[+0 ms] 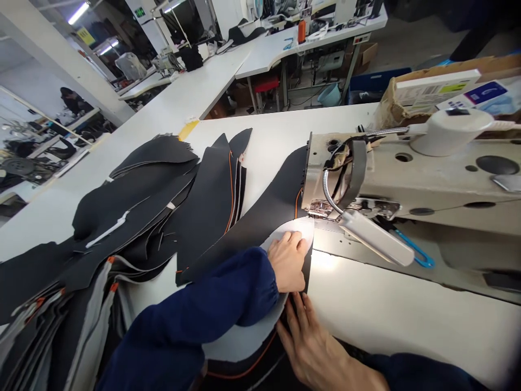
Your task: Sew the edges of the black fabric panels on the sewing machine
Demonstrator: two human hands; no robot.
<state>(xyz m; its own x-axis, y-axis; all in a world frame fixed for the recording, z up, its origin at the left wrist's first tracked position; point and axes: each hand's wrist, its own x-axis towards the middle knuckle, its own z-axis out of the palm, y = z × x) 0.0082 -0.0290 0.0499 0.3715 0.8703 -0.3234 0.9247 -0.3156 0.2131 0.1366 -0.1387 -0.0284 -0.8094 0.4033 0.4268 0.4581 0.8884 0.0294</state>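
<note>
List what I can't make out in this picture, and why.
All in the head view:
Left hand: fingertips hidden under its curled knuckles.
Sewing machine: cut off by the right edge.
Black panel: far end hidden behind the machine's head.
White box with green label: fine print too small.

- On the far surface [264,64] we see an orange container [302,31] standing upright, with a small blue tool [288,43] lying near it.
- Beneath that surface we spot a red stool [266,84], a pale blue bucket [329,96] and a brown carton [368,53].
- At right we find a cardboard box [500,63] holding a white package [433,86]; a blue crate [374,81] sits behind.
- At left we make out a seated person [73,102] beyond a pale column [67,62].
- Higher up we notice a yellow sign [85,36], a green sign [140,12] and a lit tube lamp [78,13].
</note>
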